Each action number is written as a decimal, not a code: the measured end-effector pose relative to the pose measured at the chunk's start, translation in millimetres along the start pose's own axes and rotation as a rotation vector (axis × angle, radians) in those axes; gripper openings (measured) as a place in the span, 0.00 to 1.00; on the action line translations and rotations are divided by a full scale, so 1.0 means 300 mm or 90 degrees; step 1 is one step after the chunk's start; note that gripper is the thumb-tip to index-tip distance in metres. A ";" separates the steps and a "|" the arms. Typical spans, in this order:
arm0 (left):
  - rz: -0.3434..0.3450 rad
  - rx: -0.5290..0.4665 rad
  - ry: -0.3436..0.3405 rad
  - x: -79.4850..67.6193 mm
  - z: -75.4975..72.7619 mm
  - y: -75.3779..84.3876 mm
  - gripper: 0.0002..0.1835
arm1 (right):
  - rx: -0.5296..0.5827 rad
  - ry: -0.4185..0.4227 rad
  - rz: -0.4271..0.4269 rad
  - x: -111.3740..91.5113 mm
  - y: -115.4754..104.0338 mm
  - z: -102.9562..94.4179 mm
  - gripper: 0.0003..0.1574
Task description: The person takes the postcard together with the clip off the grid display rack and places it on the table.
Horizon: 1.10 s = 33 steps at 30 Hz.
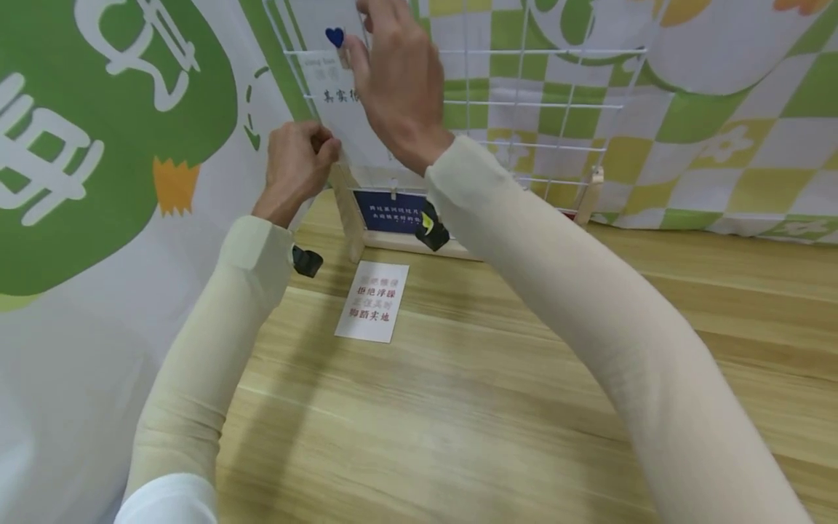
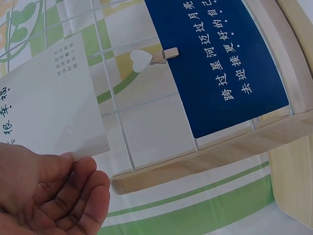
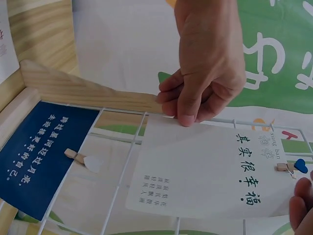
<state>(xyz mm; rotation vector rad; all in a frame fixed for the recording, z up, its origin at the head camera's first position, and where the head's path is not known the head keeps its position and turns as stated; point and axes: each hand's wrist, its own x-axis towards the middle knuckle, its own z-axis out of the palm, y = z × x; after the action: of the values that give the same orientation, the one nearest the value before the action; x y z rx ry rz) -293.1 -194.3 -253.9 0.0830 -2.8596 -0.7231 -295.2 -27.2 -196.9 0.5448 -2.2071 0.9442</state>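
Note:
A white card (image 3: pixel 200 166) with dark green characters hangs on the white wire grid (image 2: pixel 113 95). My left hand (image 1: pixel 297 164) pinches the card's lower side edge, thumb on the front and the other fingers curled. At the card's top, a small wooden clothespin (image 3: pixel 285 167) with a blue heart (image 1: pixel 334 37) is fastened. My right hand (image 1: pixel 402 84) is raised beside this clothespin, thumb close to it and apart from the index finger. Only its fingertips (image 3: pixel 302 208) show in the right wrist view. Lower on the grid, a clothespin with a white heart (image 2: pixel 141 61) holds a dark blue card (image 2: pixel 220 63).
The grid stands in wooden feet (image 1: pixel 347 211) on the wood-grain table (image 1: pixel 458 407). A white card with red characters (image 1: pixel 373 302) lies in front of it. Green and white printed cloth (image 1: pixel 118 182) hangs at the left, checkered cloth (image 1: pixel 720 138) behind.

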 end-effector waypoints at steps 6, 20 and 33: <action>-0.008 0.005 -0.004 0.002 -0.001 0.005 0.18 | -0.033 -0.017 -0.066 -0.013 0.006 0.010 0.21; 0.000 0.001 0.019 0.008 0.005 0.015 0.17 | -0.136 -0.190 0.035 0.032 -0.071 0.020 0.30; 0.004 -0.010 0.026 0.006 0.015 0.019 0.16 | -0.190 -0.213 0.085 0.097 -0.094 0.037 0.24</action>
<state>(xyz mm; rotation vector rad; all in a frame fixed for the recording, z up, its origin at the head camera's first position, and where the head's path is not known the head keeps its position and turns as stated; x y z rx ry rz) -295.9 -187.3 -254.8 0.0845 -2.8133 -0.7339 -303.2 -57.1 -168.6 0.4434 -2.6532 0.6019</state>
